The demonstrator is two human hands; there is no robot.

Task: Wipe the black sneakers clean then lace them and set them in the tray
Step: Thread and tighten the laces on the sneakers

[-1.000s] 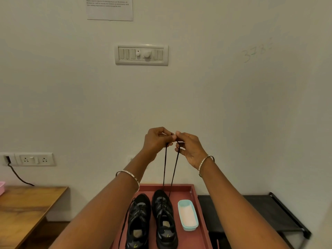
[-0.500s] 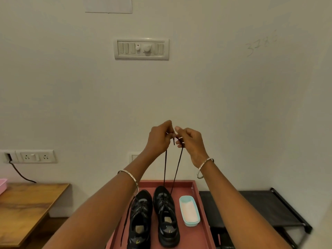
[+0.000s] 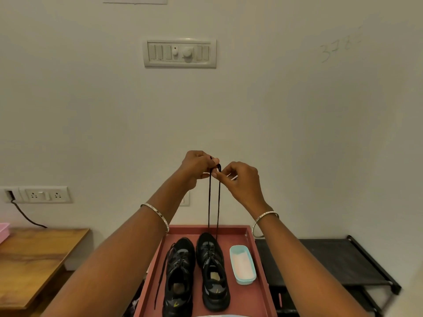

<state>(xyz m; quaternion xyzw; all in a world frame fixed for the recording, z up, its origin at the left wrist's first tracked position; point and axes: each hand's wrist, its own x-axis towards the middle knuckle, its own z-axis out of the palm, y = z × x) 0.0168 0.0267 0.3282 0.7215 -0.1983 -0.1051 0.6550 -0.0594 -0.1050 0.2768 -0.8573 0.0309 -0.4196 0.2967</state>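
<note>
Two black sneakers stand side by side in a red tray (image 3: 251, 300), toes toward the wall. The left sneaker (image 3: 177, 277) has a loose lace trailing down its left side. From the right sneaker (image 3: 214, 271) two strands of black lace (image 3: 214, 202) run straight up to my raised hands. My left hand (image 3: 198, 167) and my right hand (image 3: 240, 179) meet above the tray, and each pinches one lace end between thumb and fingers. The lace tips sit between my fingertips.
A light blue tub (image 3: 243, 264) with pale contents sits in the tray right of the sneakers. A wooden table (image 3: 34, 259) is at the left, a black rack (image 3: 343, 261) at the right. The wall behind carries a switch panel (image 3: 180, 53) and a socket (image 3: 45, 195).
Both hands stayed together holding the lace ends and shifted slightly lower in view as the camera tilted. The strands hang closer together now.
</note>
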